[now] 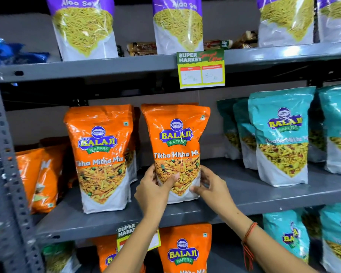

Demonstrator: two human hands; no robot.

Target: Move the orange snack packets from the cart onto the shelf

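An orange Tikha Mitha Mix packet (175, 146) stands upright on the grey middle shelf (264, 196). My left hand (156, 190) grips its lower left side, thumb across the front. My right hand (211, 184) holds its lower right edge, fingers wrapped around the side. A second orange packet (100, 154) stands to the left on the same shelf, with more orange packets behind it. Further orange packets (39, 178) lean at the far left. The cart is out of view.
Teal packets (282, 134) fill the right of the middle shelf. Purple Aloo Sev bags (83, 28) stand on the upper shelf above a price tag (202, 69). Orange packets (183, 251) and teal ones (287, 233) sit on the lower shelf. A perforated upright (6, 154) stands at left.
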